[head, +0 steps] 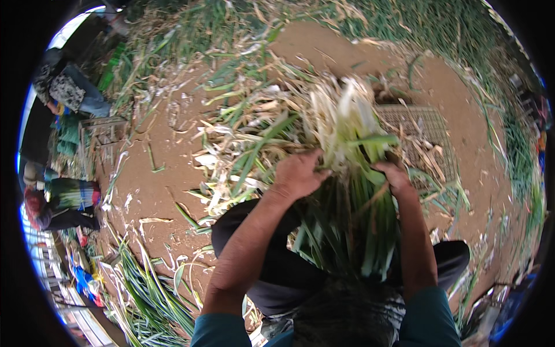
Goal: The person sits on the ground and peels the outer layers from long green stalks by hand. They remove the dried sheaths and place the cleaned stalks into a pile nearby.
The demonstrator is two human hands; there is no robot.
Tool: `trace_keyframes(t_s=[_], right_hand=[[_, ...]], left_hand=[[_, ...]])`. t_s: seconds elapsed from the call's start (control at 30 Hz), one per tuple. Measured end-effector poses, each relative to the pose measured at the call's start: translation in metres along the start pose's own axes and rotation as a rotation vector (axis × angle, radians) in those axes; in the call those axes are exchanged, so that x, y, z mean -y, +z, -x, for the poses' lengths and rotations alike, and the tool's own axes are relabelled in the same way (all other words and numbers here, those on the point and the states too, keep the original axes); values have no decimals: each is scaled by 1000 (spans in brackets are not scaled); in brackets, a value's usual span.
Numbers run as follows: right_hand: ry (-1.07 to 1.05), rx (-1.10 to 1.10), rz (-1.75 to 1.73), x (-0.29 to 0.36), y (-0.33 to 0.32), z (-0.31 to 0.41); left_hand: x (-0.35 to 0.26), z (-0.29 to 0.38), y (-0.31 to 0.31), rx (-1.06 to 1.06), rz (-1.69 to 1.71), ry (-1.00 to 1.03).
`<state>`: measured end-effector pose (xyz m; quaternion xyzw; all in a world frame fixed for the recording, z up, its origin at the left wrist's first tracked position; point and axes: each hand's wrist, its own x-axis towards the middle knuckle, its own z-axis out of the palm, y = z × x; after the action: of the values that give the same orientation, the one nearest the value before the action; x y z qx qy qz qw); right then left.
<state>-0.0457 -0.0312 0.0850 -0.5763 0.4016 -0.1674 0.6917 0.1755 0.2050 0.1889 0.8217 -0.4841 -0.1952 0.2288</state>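
Note:
A large bunch of long green onions (368,217) lies across my lap, its green leaves towards me and its pale stalk ends pointing away. My left hand (299,173) grips the left side of the bunch where white turns to green. On the right side, my right hand (392,171) holds the stalks and leaves, its fingers partly hidden. The pale ends are blurred. Beyond my left hand spreads a heap of stripped, dry onion leaves (256,143).
A plastic mesh crate (433,130) with dry husks sits at the right. More green onions (151,286) lie at lower left, and piles of them (416,21) line the far side. Two people (73,91) are at the left, near a wooden frame (102,134). Earthen floor (169,173) lies between.

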Motion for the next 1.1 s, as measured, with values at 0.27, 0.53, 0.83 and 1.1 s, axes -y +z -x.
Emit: trace_keyframes(t_s=[0.27, 0.53, 0.83, 1.1], right_hand=[[-201, 89, 178, 50, 96, 84], [110, 193, 115, 125, 95, 111], [-167, -6, 215, 270, 50, -7], [-39, 69, 747, 219, -19, 56]], left_hand=[[-25, -73, 36, 80, 997, -388], [-28, -64, 11, 63, 1507, -262], [-30, -68, -21, -12, 686, -285], [-47, -75, 2, 37, -189, 140]])
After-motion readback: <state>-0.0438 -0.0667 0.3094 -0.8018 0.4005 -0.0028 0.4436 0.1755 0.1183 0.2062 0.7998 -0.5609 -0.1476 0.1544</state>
